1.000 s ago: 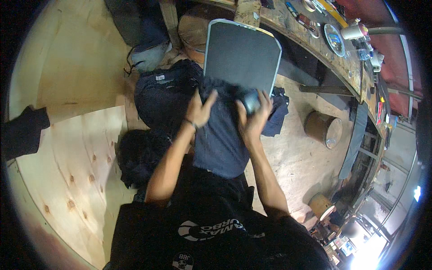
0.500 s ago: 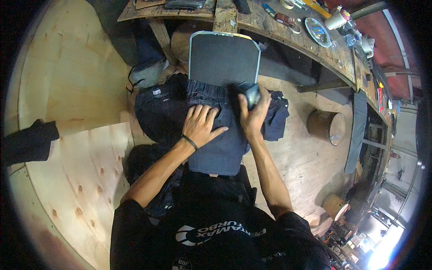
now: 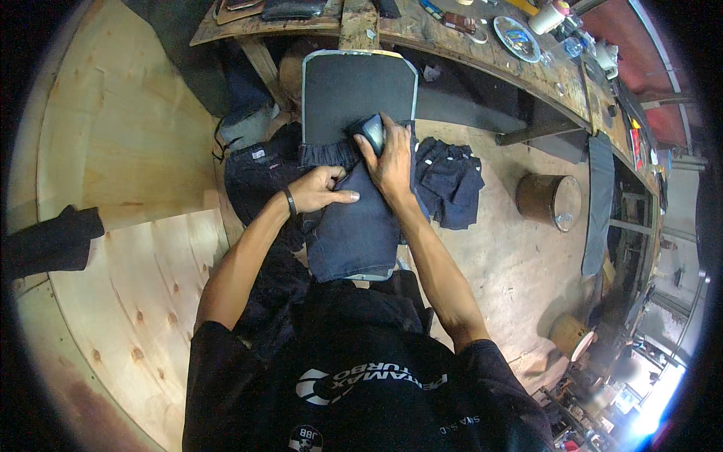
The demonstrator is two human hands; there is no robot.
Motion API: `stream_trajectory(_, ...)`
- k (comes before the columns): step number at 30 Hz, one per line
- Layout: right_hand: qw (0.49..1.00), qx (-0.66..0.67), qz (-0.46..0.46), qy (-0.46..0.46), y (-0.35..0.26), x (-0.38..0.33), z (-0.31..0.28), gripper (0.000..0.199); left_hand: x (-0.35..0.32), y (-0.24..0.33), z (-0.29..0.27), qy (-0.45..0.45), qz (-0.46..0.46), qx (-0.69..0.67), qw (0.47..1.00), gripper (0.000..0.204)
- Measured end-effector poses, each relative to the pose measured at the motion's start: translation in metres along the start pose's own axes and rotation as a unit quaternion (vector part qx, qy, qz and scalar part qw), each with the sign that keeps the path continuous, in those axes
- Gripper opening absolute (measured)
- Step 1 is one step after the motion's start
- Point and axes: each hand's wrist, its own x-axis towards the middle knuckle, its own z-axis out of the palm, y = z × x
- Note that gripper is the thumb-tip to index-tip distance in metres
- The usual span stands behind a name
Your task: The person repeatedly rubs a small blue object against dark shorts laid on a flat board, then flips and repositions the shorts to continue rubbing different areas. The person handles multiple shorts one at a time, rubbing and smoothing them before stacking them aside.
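A pair of dark blue denim shorts (image 3: 354,237) with a gathered waistband lies over a dark, pale-edged board (image 3: 358,87), whose far part stays bare. My left hand (image 3: 312,190) is closed on the cloth at the left side below the waistband, thumb stretched to the right and fingertips partly hidden. In my right hand (image 3: 393,167) is a dark block (image 3: 370,134) with a shiny bluish face. The block is at the waistband's right part, by the bare board; I cannot tell whether it touches the cloth.
Other dark garments lie left of the board, and folded denim shorts (image 3: 452,181) lie to its right. Ahead runs a worn wooden workbench (image 3: 467,56) carrying a round dish (image 3: 517,39) and a thread cone (image 3: 548,18). A brown drum (image 3: 548,202) stands on the floor at right.
My left hand has gone from lying flat on the shorts to gripping their left side. My right hand has moved left with the block, and the cloth now lies slanted. The view has shifted slightly.
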Motion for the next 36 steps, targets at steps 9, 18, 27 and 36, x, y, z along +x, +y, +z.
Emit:
stream_trajectory(9, 1.000, -0.004, -0.005, -0.009, 0.000, -0.027, -0.018, 0.071, -0.031, 0.020, 0.061, 0.289, 0.023, 0.337, 0.896, 0.053)
stream_trajectory(18, 0.996, -0.067, -0.049, -0.030, 0.053, 0.022, 0.030, 0.072, 0.043, -0.013, -0.011, 0.328, 0.194, 0.432, 0.817, 0.092)
stream_trajectory(27, 0.983, 0.120, 0.013, -0.140, -0.038, -0.052, -0.077, 0.075, 0.065, 0.008, -0.017, 0.346, 0.137, 0.463, 0.804, 0.142)
stream_trajectory(36, 0.969, -0.001, -0.054, -0.239, -0.047, -0.057, -0.021, 0.067, 0.081, 0.006, -0.027, 0.339, 0.102, 0.482, 0.801, 0.151)
